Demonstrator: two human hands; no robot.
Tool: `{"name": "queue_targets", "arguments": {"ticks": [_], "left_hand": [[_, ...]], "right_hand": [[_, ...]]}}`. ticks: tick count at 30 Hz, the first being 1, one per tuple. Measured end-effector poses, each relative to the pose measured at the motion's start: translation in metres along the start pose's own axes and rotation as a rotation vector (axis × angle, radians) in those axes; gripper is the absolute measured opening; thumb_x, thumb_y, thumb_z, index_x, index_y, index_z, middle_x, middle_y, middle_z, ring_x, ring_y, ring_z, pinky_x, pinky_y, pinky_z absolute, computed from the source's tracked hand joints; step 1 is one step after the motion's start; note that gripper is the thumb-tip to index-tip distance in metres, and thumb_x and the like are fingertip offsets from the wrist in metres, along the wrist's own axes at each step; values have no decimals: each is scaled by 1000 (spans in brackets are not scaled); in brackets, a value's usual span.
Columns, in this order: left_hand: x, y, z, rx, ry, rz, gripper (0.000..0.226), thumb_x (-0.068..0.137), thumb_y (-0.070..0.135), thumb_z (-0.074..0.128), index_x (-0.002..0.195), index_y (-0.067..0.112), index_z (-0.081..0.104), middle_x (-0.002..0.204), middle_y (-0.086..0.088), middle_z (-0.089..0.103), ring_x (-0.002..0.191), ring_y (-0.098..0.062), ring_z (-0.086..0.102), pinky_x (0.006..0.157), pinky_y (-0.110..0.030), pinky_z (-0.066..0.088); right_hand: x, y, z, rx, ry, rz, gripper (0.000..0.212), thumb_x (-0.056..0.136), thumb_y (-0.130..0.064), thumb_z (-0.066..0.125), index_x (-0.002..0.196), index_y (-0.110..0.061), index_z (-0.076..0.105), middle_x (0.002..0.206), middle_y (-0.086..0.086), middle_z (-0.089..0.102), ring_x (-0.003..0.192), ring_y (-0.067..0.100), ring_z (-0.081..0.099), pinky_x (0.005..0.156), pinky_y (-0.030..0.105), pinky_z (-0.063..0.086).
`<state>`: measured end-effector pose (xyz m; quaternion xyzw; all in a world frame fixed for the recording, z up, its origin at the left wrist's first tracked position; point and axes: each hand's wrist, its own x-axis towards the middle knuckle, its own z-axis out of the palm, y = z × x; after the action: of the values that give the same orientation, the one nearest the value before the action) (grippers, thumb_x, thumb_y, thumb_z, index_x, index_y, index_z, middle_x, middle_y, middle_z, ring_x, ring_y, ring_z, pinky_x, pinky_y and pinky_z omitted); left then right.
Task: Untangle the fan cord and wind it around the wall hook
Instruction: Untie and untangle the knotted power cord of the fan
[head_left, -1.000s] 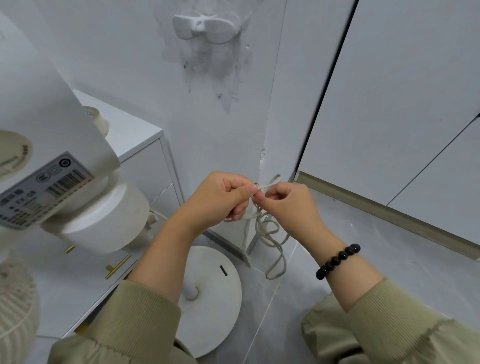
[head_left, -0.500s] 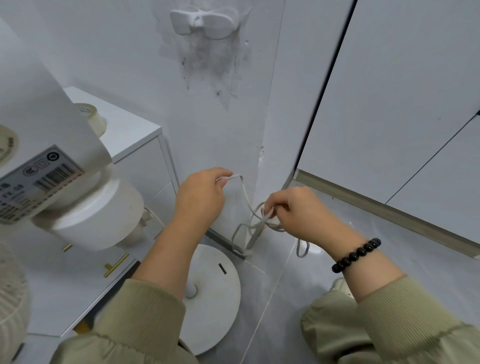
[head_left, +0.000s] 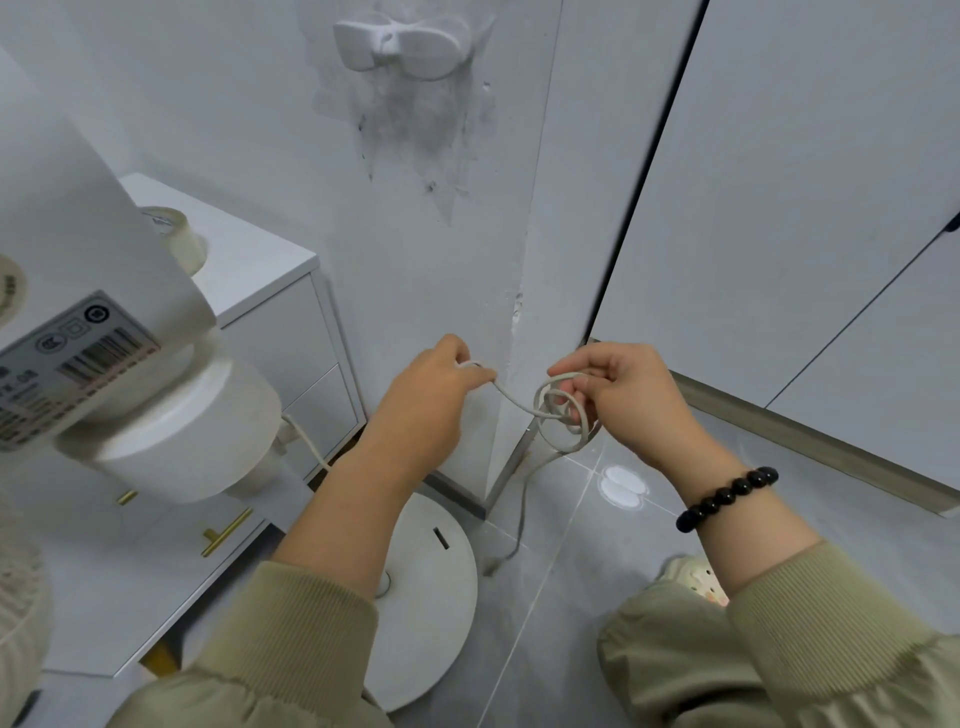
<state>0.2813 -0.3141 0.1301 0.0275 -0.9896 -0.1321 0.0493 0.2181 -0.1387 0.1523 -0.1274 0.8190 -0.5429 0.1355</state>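
Observation:
A white fan cord (head_left: 558, 415) hangs between my two hands in front of the wall corner. My left hand (head_left: 426, 405) pinches one stretch of it at its fingertips. My right hand (head_left: 623, 400) holds a small tangle of loops, with fingers curled through them. From the loops the cord drops to the floor and ends near the fan base (head_left: 421, 597). Another stretch leaves the fan's motor housing (head_left: 182, 431) and passes behind my left forearm. The white wall hook (head_left: 402, 44) sits high on the wall, well above both hands, with nothing wound on it.
A white drawer cabinet (head_left: 270, 312) with gold handles stands at the left, a tape roll (head_left: 179, 236) on top. The fan's head fills the left edge. White cupboard doors (head_left: 779, 208) are at the right. Grey tiled floor lies below, with a slipper (head_left: 693, 579) near my right sleeve.
My hands started close together, then drew apart and stretched the cord between them. The bundle has shrunk to a few loops in my right hand, and a free end now trails down to the floor.

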Motion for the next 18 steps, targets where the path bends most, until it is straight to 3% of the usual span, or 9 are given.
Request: {"name": "queue_targets", "arguments": {"ticks": [3,5,7,9,11,12,14,15,18], "left_hand": [[0,0,4,102,-63,75,77,80,-9,44,144,31,31,145,-1,29,124,-23,35,90,-29,38],[-2,2,7,168,-114,133,73,86,3,47,147,35,22,155,1,18,137,-24,21,109,-39,28],[-2,7,8,183,-125,200,51,93,26,50,141,35,36,156,6,20,145,-21,9,117,-47,10],[0,13,9,147,-125,241,36,91,44,51,122,28,59,144,7,44,143,-15,15,117,-45,2],[2,18,11,-17,-122,239,30,91,41,53,98,17,69,120,-1,64,127,-13,40,116,-35,8],[1,20,11,-139,-97,227,29,91,37,54,87,13,70,104,-5,69,110,-14,52,113,-33,20],[-2,22,10,-429,-22,160,26,91,24,57,72,10,68,74,-6,68,76,-13,56,87,-32,43],[-2,22,8,-573,-2,121,23,91,17,57,70,11,68,65,-2,67,69,-13,58,76,-29,46],[-4,25,-2,-930,16,29,26,91,2,52,73,16,65,51,4,61,65,-16,67,71,-23,54]], "right_hand": [[-1,-2,-3,73,4,26,37,91,13,40,77,-9,66,62,11,62,41,6,57,47,20,51],[-1,-4,-3,132,-5,35,35,92,12,39,78,-7,65,62,12,61,39,4,55,44,17,49],[-1,-5,-5,163,-8,40,33,93,11,38,80,-4,65,57,9,59,36,6,51,40,17,46],[0,-3,-6,171,-12,31,32,93,11,39,80,-4,65,47,4,56,33,10,46,39,19,43],[2,-1,-7,142,25,14,31,92,8,43,78,-9,65,41,0,55,33,11,45,39,21,42],[3,0,-8,104,69,4,28,91,6,46,78,-11,65,42,-3,56,34,9,48,40,21,43],[6,1,-12,18,178,-27,17,88,2,54,82,-10,65,49,-3,62,40,5,55,41,21,46],[7,2,-14,-8,223,-46,12,87,1,58,83,-8,65,54,1,64,43,2,57,42,18,46],[10,6,-23,-115,280,-86,9,83,-4,65,78,-9,70,69,9,66,55,3,58,45,6,40]]}}
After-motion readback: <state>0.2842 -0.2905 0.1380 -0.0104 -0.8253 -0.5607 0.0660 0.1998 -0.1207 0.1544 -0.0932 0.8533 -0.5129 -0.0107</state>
